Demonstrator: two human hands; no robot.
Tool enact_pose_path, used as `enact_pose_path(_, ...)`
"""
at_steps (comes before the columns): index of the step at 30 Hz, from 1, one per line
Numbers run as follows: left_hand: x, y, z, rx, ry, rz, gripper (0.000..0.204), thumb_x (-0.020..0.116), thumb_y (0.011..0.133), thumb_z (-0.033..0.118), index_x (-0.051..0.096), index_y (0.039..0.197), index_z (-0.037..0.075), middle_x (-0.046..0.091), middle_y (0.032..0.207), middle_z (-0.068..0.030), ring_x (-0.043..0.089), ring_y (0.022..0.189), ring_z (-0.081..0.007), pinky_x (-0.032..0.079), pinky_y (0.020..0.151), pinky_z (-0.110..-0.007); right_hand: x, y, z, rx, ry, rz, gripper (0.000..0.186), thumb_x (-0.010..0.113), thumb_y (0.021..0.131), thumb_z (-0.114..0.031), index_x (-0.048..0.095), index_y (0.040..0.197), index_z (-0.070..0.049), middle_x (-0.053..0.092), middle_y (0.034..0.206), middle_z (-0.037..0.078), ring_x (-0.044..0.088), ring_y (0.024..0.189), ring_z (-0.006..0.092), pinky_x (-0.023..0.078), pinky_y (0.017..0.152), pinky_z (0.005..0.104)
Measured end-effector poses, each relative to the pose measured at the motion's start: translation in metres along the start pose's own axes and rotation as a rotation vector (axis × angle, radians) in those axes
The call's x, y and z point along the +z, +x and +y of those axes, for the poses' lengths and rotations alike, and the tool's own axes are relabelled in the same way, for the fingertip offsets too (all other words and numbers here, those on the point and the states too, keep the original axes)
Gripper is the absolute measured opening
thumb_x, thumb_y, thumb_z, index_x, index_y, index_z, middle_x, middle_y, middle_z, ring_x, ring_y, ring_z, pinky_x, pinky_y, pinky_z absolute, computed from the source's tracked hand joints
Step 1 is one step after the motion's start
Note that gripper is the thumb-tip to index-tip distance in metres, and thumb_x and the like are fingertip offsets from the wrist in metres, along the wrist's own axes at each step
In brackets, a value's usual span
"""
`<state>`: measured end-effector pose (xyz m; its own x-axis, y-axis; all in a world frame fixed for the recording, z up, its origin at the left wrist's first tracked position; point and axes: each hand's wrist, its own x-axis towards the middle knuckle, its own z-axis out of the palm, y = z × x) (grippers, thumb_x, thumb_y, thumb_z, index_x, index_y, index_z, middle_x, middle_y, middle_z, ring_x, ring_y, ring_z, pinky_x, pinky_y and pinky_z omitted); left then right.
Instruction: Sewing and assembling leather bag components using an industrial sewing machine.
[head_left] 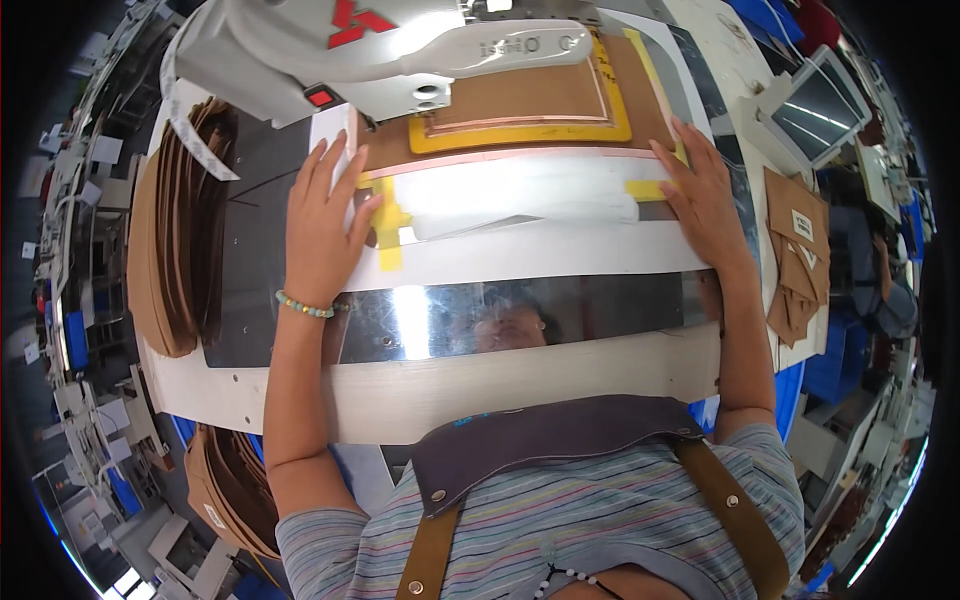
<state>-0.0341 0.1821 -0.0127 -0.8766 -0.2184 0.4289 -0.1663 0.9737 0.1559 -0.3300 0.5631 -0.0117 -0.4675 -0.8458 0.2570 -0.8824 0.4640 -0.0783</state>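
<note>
My left hand (328,215) lies with fingers stretched out at the left edge of a brown panel (385,150) and a white sheet (540,255). At the opposite side, my right hand (703,200) rests with spread fingers on the panel's right edge, beside a strip of yellow tape (645,190). Neither hand grips anything. On the panel sits a yellow rectangular frame (590,132) around a brown inner piece (520,95). More yellow tape (389,225) sticks to the sheet near my left thumb. A glossy clear strip (520,190) spans the sheet between my hands.
A grey machine head with a white handle (500,50) and red button (319,96) overhangs the work. Stacked brown pieces (165,250) stand at left; more brown pieces (795,260) lie at right below a small screen (815,108). A shiny metal plate (600,305) lies nearer me.
</note>
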Motion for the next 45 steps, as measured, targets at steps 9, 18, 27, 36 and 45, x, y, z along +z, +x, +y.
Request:
enact_pose_path(9,0.002,-0.008,-0.007,-0.030,0.021,-0.081,0.040,0.076,0.097,0.026,0.074,0.134,0.011,0.060,0.152,-0.0136,0.049,0.146,-0.0398,0.044,0.116,-0.050,0.004,0.002,-0.002,-0.001,0.022,0.005,0.047,0.050,0.111,-0.040,0.064,0.150,-0.017,0.039,0.170,0.011,0.031,0.158,0.0346,0.023,0.129,0.0486)
enact_pose_path(18,0.004,-0.008,-0.009,-0.036,-0.026,-0.065,0.037,0.075,0.097,0.022,0.074,0.132,0.009,0.062,0.150,-0.0125,0.055,0.140,-0.0378,0.046,0.114,-0.048,0.004,0.004,-0.002,-0.010,0.014,-0.003,0.046,0.054,0.110,-0.037,0.064,0.149,-0.015,0.040,0.169,0.011,0.033,0.157,0.0350,0.025,0.128,0.0487)
enact_pose_path(27,0.002,-0.006,-0.006,-0.018,-0.088,-0.075,0.036,0.072,0.098,0.014,0.073,0.134,0.007,0.061,0.152,-0.0141,0.056,0.139,-0.0371,0.044,0.115,-0.047,0.004,-0.004,0.006,-0.035,-0.016,0.032,0.046,0.058,0.108,-0.034,0.063,0.149,-0.015,0.042,0.168,0.013,0.035,0.156,0.0367,0.026,0.127,0.0506)
enact_pose_path(36,0.002,-0.017,-0.017,-0.009,-0.126,-0.123,0.038,0.062,0.104,0.006,0.068,0.142,0.004,0.057,0.158,-0.0144,0.052,0.145,-0.0354,0.040,0.121,-0.047,-0.043,-0.014,0.045,0.157,0.040,0.424,0.036,0.068,0.102,-0.035,0.075,0.128,-0.012,0.064,0.147,0.012,0.057,0.137,0.0347,0.047,0.110,0.0477)
enact_pose_path(45,0.012,-0.008,-0.014,-0.015,-0.097,-0.142,0.040,0.059,0.107,0.007,0.065,0.146,0.005,0.055,0.159,-0.0143,0.050,0.147,-0.0335,0.038,0.123,-0.045,-0.099,-0.110,0.191,0.680,-0.105,0.271,0.029,0.072,0.096,-0.021,0.077,0.119,-0.005,0.080,0.108,0.012,0.076,0.099,0.0332,0.060,0.090,0.0418)
